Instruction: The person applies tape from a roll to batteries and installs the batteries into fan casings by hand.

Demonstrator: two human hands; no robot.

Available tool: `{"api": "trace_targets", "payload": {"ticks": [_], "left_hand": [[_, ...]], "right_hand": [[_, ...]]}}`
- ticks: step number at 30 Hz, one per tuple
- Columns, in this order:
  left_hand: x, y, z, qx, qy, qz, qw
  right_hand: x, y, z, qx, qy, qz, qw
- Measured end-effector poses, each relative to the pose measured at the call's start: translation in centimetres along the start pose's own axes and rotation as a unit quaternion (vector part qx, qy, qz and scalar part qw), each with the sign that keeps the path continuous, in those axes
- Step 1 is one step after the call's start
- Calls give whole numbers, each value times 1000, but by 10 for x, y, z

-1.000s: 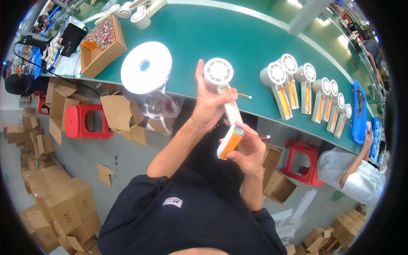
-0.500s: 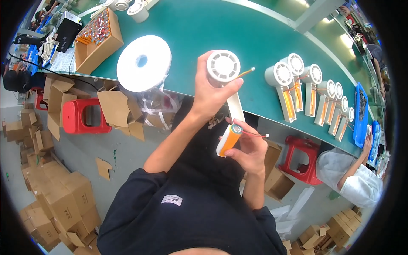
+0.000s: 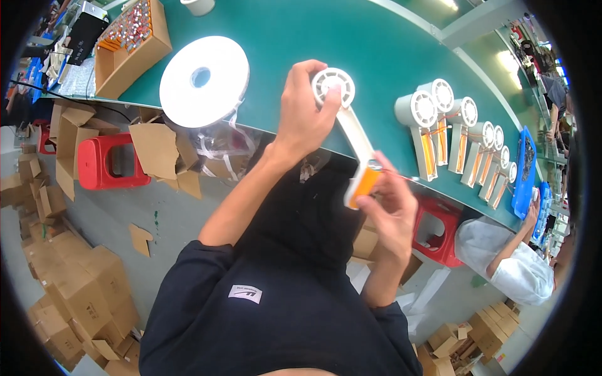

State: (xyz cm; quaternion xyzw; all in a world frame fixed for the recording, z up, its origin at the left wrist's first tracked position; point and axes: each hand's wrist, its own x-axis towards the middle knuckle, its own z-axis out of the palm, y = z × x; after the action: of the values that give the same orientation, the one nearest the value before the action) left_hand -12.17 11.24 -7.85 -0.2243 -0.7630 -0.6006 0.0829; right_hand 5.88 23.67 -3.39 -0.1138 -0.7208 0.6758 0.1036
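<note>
My left hand (image 3: pixel 302 116) is closed around the round, vented head of a white handheld fan housing (image 3: pixel 334 86), its thumb lying across the vents. The housing's open, trough-like handle (image 3: pixel 357 136) slants down toward my right hand (image 3: pixel 394 210). That hand grips an orange cylindrical battery (image 3: pixel 367 182) with a white strip along its left side. The battery's upper end is close by the handle's lower end; whether they touch I cannot tell. A wire end with a small plug shows beside the right fingers. Several similar fans (image 3: pixel 419 111) stand at the right, orange batteries visible in the nearer handles.
On the green table (image 3: pixel 282 37) lies a big white reel (image 3: pixel 219 62); left of it is a cardboard box (image 3: pixel 135 66) of orange batteries. A blue tray (image 3: pixel 525 175) sits far right, near a co-worker's arm (image 3: pixel 511 250). Red stools (image 3: pixel 94 164) and cartons stand below.
My right hand has moved right and up with the battery, which now sits closer to the handle's end. The left thumb has shifted onto the vents, and the fan's handle is more fully exposed.
</note>
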Motion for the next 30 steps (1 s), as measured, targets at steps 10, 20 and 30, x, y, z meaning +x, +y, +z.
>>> {"api": "trace_targets", "payload": {"ticks": [10, 20, 30], "left_hand": [[5, 3, 5, -6, -37, 50, 998], [1, 2, 12, 6, -11, 126, 992], [0, 1, 14, 8, 12, 125, 992]], "right_hand": [[32, -25, -11, -126, 134, -122, 975], [37, -15, 1, -275, 60, -64, 957], [36, -30, 11, -453, 38, -61, 889]]}}
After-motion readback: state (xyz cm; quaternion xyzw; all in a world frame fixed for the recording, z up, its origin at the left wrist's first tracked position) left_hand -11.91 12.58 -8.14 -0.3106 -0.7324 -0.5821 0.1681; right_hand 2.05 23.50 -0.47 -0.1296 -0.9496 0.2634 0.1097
